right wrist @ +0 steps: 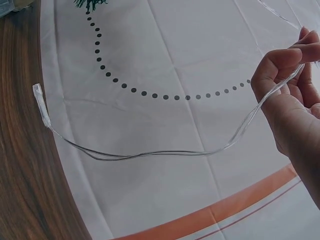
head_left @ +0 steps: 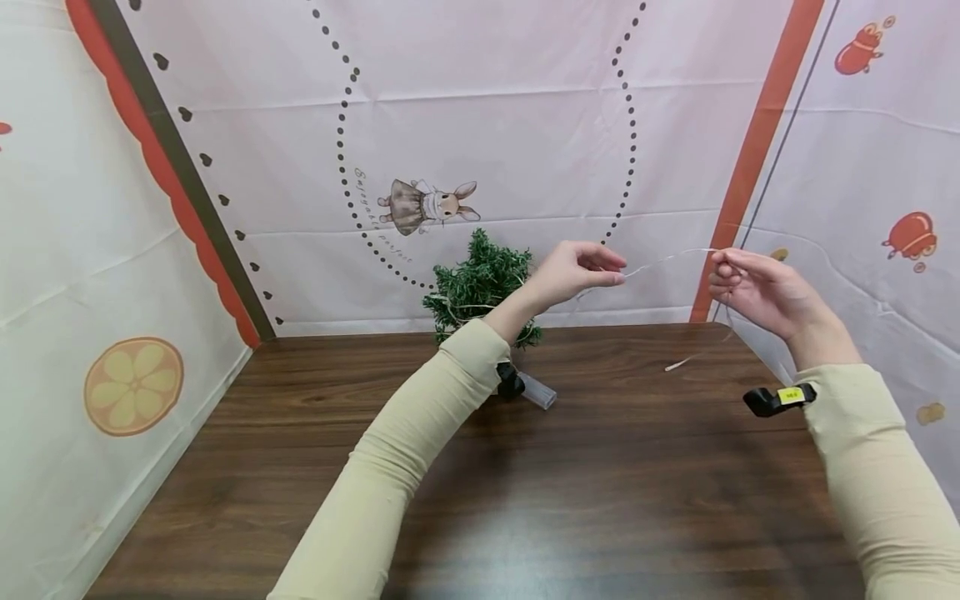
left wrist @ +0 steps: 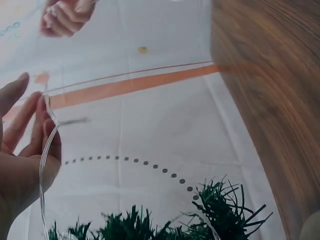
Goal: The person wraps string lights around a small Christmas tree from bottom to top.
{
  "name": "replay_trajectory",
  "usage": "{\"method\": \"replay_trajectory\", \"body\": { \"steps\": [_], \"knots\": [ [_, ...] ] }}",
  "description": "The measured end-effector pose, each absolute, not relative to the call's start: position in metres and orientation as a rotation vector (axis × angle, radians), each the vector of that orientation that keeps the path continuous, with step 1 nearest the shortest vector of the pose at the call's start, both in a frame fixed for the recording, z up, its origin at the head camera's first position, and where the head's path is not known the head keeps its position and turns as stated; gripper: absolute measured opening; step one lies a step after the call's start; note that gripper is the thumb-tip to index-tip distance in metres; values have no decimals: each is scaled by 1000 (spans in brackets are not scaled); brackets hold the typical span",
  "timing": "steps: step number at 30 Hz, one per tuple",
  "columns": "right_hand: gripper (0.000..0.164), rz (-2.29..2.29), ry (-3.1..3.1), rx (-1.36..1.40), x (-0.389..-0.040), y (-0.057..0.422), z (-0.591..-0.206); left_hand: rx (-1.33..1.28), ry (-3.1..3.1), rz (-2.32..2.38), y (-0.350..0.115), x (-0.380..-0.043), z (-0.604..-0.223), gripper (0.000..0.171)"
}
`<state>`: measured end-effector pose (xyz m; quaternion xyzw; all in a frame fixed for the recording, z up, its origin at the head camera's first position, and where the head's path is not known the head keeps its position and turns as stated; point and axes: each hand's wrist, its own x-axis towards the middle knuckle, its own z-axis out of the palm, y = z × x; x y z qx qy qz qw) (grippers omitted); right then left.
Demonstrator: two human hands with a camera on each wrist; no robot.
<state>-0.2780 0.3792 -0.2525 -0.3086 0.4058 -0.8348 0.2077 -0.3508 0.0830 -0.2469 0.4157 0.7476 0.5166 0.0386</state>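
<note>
A small artificial green tree [head_left: 480, 275] stands at the back of the table, partly behind my left forearm. A thin clear wire [head_left: 660, 262], like a string-light cord, runs from near my left hand [head_left: 576, 271] to my right hand [head_left: 772, 296]. My right hand holds the wire raised at the right, fingers curled round it. Beyond that grip the wire hangs in a loop, ending in a small clear tip [right wrist: 42, 106]. In the left wrist view the wire passes along my left fingers [left wrist: 36, 127], while the thumb stands apart from them.
A clear plastic piece [head_left: 537, 391] lies on the brown wooden table [head_left: 615, 483], by the tree's foot. Printed cloth [head_left: 525, 150] rises behind the table and along both sides. Black cameras are strapped to both wrists.
</note>
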Motion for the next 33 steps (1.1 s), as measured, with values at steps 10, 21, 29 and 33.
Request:
{"method": "replay_trajectory", "body": {
  "steps": [10,21,29,33],
  "knots": [
    [51,-2312,1089,-871,-283,372,-250,1224,2453,1400,91,-355,-238,17],
    [51,-2303,1079,-836,-285,370,-251,952,2480,1535,71,-367,-209,13],
    [47,-2284,1168,-786,-285,365,-249,780,2463,1477,49,-376,-181,12],
    [48,-2289,1172,-781,-289,362,-249,807,2462,1403,38,-379,-169,11]
  ]
}}
